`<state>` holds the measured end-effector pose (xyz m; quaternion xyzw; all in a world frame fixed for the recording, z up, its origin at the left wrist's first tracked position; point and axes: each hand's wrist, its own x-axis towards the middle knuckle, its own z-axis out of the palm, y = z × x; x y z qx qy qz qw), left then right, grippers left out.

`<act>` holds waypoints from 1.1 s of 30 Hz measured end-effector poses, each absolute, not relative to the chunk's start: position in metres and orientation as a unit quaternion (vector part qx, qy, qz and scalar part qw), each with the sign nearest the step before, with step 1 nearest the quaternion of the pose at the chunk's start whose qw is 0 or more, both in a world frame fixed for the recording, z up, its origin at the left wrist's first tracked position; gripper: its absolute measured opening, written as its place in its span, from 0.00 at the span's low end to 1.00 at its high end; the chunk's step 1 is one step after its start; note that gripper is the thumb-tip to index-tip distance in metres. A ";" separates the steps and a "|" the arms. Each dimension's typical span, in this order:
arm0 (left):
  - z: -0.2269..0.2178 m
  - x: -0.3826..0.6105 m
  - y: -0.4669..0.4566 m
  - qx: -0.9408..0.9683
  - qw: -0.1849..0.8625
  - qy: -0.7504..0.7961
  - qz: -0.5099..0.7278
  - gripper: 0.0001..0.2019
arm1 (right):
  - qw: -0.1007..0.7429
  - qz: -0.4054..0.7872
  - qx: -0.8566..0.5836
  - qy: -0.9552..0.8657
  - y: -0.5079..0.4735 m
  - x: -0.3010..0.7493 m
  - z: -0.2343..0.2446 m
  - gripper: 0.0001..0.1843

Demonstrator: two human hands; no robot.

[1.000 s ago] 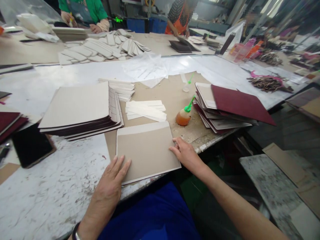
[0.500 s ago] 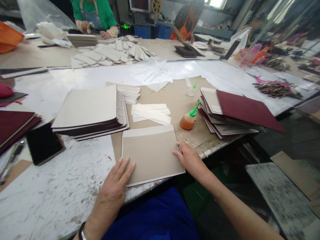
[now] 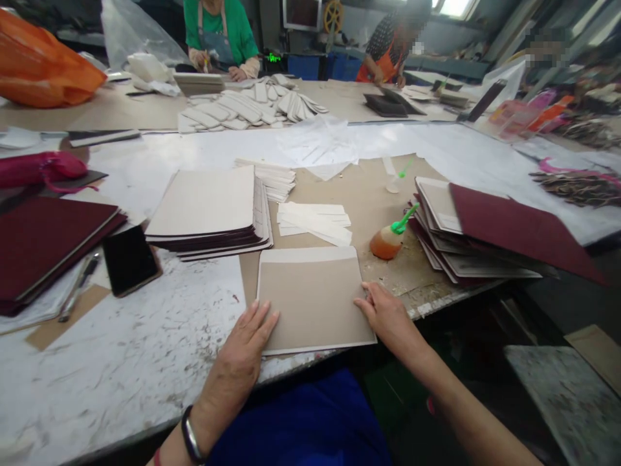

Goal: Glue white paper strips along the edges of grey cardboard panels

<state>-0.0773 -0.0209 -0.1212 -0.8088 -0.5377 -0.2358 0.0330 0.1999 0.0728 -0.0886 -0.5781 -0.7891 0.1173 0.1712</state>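
A beige panel [image 3: 315, 301] with a pale strip along its far edge lies at the table's near edge. My left hand [image 3: 250, 340] rests on its left side, fingers stretched out flat. At the right edge, my right hand [image 3: 391, 317] has its thumb on top and its other fingers curled at the rim, closed on the panel. Just beyond are loose white strips [image 3: 315, 221]. An orange-and-cream squeeze bottle [image 3: 387, 241] with a green nozzle stands behind my right hand.
To the left rise a stack of pale panels [image 3: 206, 204], a phone [image 3: 130, 259], a pen [image 3: 80, 288] and maroon covers [image 3: 53, 243]. More maroon-backed panels [image 3: 514, 223] are piled on the right. Co-workers stand across the table, near a heap of pale pieces [image 3: 252, 103].
The camera view has shifted, so the scene sits farther right, with more of the left side showing. Both hands keep the same places on the panel.
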 end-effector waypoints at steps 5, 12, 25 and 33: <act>-0.117 -0.074 -0.023 -0.798 -0.002 -0.554 -0.237 0.32 | 0.180 0.128 -0.569 -0.792 0.075 0.204 -0.092 0.10; -0.107 -0.072 -0.024 -0.789 -0.019 -0.564 -0.243 0.28 | 0.188 0.119 -0.560 -0.798 0.076 0.206 -0.093 0.11; -0.089 -0.075 -0.026 -0.808 -0.028 -0.561 -0.178 0.24 | 0.200 0.104 -0.556 -0.800 0.079 0.210 -0.102 0.11; -0.102 -0.077 -0.025 -0.818 0.023 -0.537 -0.207 0.28 | 0.181 0.117 -0.590 -0.779 0.072 0.200 -0.093 0.11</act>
